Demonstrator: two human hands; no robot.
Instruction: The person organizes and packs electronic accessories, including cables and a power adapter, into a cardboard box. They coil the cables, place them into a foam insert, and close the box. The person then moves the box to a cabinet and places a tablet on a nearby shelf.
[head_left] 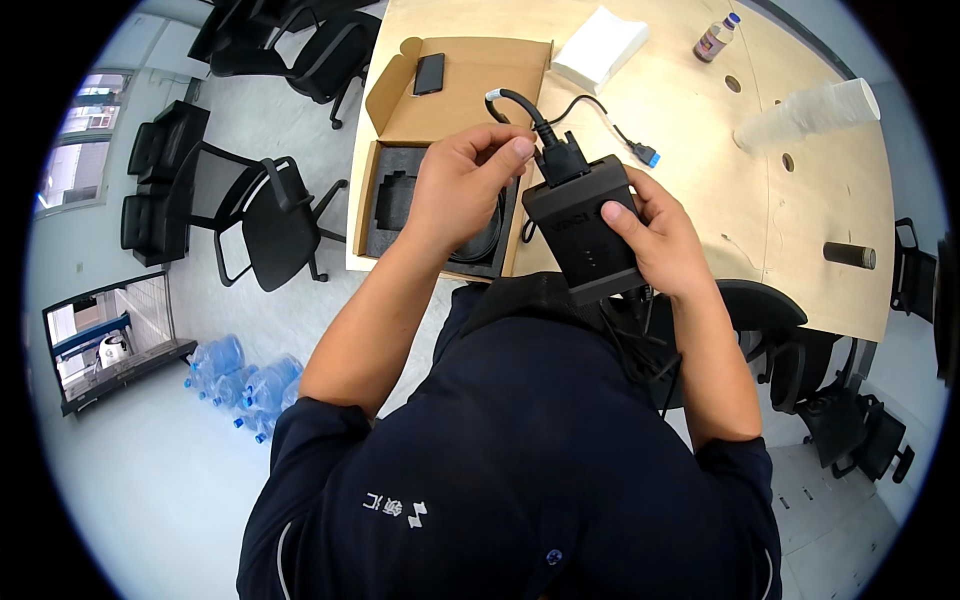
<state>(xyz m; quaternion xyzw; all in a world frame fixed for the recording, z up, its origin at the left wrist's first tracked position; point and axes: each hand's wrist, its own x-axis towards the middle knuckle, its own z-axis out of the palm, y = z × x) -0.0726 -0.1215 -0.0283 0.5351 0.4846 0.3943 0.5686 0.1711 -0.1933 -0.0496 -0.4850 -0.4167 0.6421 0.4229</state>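
My right hand grips a black box-shaped electronic device from its right side, thumb on the front face. A black cable connector is seated in the device's upper end, its thick cable curving up and left. At the connector's left side, the thumb and fingers of my left hand are pinched together; whatever small part lies between the fingertips is hidden. Below my left hand is an open cardboard box with a dark foam insert and a coiled black cable, partly covered by the hand.
On the box lid lies a phone. Across the wooden table are a blue-ended plug, white paper stack, drink bottle, stacked plastic cups and dark cylinder. Chairs and large water bottles stand around.
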